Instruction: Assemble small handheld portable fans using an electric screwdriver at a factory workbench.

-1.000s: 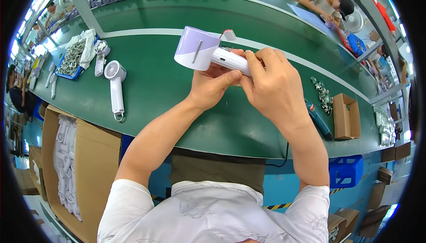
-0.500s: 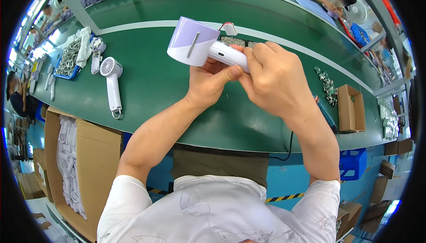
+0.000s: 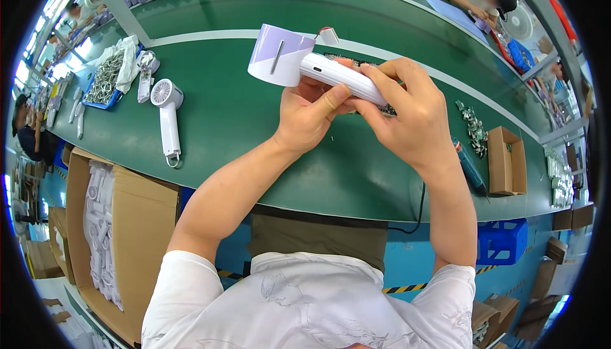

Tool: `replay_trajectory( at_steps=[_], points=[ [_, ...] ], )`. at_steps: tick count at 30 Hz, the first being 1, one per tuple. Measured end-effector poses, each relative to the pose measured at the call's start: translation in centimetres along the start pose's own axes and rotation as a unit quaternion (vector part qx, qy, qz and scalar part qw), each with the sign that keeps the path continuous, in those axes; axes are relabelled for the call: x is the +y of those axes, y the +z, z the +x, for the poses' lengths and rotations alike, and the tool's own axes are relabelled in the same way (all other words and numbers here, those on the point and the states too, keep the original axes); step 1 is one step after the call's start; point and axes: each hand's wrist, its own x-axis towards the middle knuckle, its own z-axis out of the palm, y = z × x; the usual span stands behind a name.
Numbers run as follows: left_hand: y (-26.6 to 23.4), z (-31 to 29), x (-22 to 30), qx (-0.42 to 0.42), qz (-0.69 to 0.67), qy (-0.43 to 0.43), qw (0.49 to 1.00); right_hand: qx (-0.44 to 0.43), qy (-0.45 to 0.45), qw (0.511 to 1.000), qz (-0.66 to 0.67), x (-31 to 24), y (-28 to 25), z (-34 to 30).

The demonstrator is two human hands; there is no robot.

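Note:
Above the bench I hold a handheld fan [image 3: 347,80] with a white ribbed handle and a lavender-and-white cylindrical head, tilted with its head up to the left. My left hand [image 3: 309,116] cups the handle from below near the head, its thumb across it. At the handle's lower end, the fingers of my right hand [image 3: 414,110] are closed round it. A small whitish part on a red wire [image 3: 328,35] sticks out behind the head. Dark trays of small metal parts are mostly hidden behind my hands. Another white fan [image 3: 169,123] lies on the bench to the left.
A green bench [image 3: 235,126] spans the view. To the left are a blue tray of metal rings [image 3: 105,85], a fan part [image 3: 146,75] and a large carton [image 3: 143,221]. A corded electric screwdriver [image 3: 470,169], circuit boards [image 3: 472,126] and a small box [image 3: 506,164] sit right.
The fan has shifted slightly to the right, its handle turned to show more ribbing. My right hand has moved down the handle and its fingers have spread a little along it.

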Motion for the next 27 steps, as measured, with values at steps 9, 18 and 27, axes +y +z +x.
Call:
replay_trajectory(
  at_steps=[9, 18, 27],
  points=[
    [0.7, -0.5, -0.4, 0.009, -0.033, -0.016, 0.999, 0.013, -0.009, 0.999, -0.028, -0.6, -0.4, -1.1],
    [1.0, -1.2, -1.1, -0.012, -0.026, -0.03, 0.999, -0.007, -0.029, 0.998, -0.057, -1.3, -1.5, -1.9],
    [1.0, -1.3, -1.8, -0.009, -0.011, -0.046, 0.999, 0.028, 0.037, 0.999, -0.022, -0.9, -1.3, -3.3]
  ],
)
